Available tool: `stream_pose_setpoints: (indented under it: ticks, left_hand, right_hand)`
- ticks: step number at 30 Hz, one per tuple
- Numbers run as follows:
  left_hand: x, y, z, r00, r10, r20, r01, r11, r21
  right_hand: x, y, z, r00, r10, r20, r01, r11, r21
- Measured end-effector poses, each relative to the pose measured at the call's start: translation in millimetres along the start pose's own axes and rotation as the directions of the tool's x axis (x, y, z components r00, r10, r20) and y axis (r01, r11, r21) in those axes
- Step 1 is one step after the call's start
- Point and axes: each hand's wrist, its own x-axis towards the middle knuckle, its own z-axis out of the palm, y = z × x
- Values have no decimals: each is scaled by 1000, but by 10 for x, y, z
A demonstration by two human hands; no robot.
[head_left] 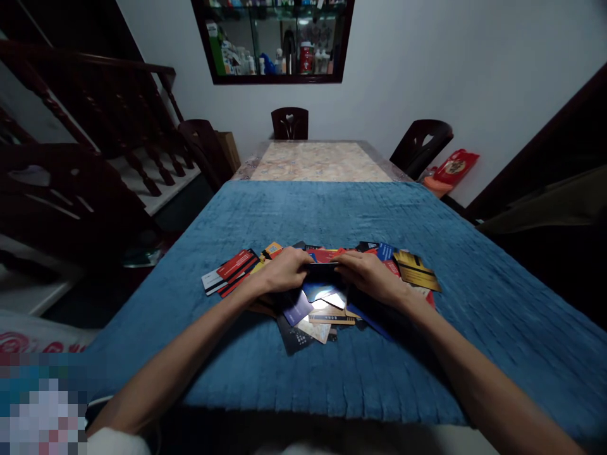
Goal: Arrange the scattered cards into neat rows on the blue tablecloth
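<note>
My left hand (285, 269) and my right hand (372, 275) meet over a spread heap of plastic cards. Between them, pinched at its two ends, is a card (323, 263) seen almost edge-on, its face turned away from view. Beneath lie a purple card (297, 308), a gold card (332, 314) and a black card (294, 336), overlapping. Left of my left hand are red cards (237, 264) and a white card (211, 282). Beyond my right hand, a gold striped card (417, 270) lies on the heap's right edge. My hands and forearms hide part of the heap.
A blue plush cloth (303, 208) covers the near part of the table, and a patterned tabletop (322, 161) shows behind. Dark wooden chairs stand around, one at the far end (290, 129). A red bag (456, 165) is at the right.
</note>
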Motion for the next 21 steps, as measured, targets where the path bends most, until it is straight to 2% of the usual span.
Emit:
stream_pose_setpoints:
  ticks: [5, 8, 13, 17, 21]
  left_hand:
    - [45, -79, -1, 992, -92, -84, 88, 995, -48]
    - [58, -101, -17, 988, -132, -87, 125, 989, -79]
    - [65, -149, -19, 989, -132, -70, 113, 967, -229]
    - [53, -181, -23, 991, -124, -59, 97, 936, -338]
    - [43, -209, -16, 986, -133, -97, 83, 911, -403]
  right_hand:
    - [34, 21, 0, 998, 64, 12, -64, 996, 53]
    - [55, -13, -22, 994, 107, 12, -107, 988, 112]
    - [71, -22, -34, 985, 171, -17, -166, 971, 174]
    - [76, 6, -4, 979, 196, -58, -184, 969, 163]
    - [68, 11, 43, 972, 206, -109, -189, 970, 152]
